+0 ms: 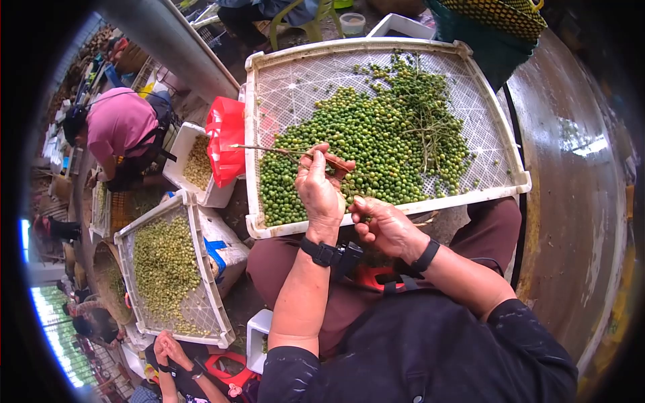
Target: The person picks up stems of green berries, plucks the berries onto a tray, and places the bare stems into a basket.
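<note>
Close in, the left hand [318, 191] is pinching a thin stem [269, 148] between thumb and fingers, its bare end pointing left across the tray's side. If that pinch loosened, the stem could drop back among the fruit; swung wide, it might catch on the red bag [226, 138] just beyond the rim. Whether the two touch, I cannot tell.

Beside it, the right hand [392, 230] is curled, thumb near the fingertips, by the near rim. Whether those fingers hold anything is too small to make out. Anything let go at that edge could fall outside, towards the lap.

Under and past the hands, small round green fruits [363, 127] fill much of a white mesh tray [356, 44], heaped close to its left and near rims. A knock or tilt could send some rolling over, I'd judge, since the sides look low. What bears the tray is hidden; if it is the knees, a shifted leg would do it. Tangled stalks [430, 117] lie on the right of the heap; pulled carelessly, they might drag fruits along.

Further left, a second tray [220, 316] holds paler fruits [164, 258].
</note>
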### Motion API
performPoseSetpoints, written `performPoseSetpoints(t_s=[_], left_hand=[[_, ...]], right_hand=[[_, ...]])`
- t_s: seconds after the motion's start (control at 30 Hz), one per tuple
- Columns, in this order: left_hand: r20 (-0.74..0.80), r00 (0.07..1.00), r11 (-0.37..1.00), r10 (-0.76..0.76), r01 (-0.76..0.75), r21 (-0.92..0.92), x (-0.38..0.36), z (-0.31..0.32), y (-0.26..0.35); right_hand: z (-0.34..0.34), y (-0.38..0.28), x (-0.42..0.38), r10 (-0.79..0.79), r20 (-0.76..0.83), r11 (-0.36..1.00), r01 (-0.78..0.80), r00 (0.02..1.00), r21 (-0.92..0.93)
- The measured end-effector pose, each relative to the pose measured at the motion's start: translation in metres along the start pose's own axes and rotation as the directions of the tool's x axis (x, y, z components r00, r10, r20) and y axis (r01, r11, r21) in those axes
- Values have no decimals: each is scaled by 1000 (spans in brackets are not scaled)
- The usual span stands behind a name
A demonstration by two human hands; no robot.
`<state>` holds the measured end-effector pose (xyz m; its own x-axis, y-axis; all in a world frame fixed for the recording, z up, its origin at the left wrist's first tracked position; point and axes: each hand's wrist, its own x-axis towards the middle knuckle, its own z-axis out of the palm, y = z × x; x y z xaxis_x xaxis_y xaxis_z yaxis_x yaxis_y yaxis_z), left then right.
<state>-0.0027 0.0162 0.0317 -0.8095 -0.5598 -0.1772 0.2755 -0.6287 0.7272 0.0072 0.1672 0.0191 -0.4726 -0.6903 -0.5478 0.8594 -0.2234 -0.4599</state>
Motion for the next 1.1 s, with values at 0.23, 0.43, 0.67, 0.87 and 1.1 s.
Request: performPoseSetpoints(t_s=[0.23,0.43,0.67,0.87,1.1], left_hand=[[-35,996,979,-83,75,-188,14,-20,8],[-5,984,915,-180,165,-369,29,-43,15],[20,972,899,-233,223,-377,24,-40,14],[73,967,899,-246,256,-356,21,-38,9],[63,972,907,-225,232,-351,24,-40,12]], right_hand=[[-14,-13,-11,-109,175,994,107,978,23],[-35,-26,-18,-168,63,986,167,984,28],[-34,-24,-6,-87,30,992,90,996,-87],[-19,-28,-5,25,-17,965,-28,1000,-262],[-27,-26,-1,-94,127,991,105,987,-80]])
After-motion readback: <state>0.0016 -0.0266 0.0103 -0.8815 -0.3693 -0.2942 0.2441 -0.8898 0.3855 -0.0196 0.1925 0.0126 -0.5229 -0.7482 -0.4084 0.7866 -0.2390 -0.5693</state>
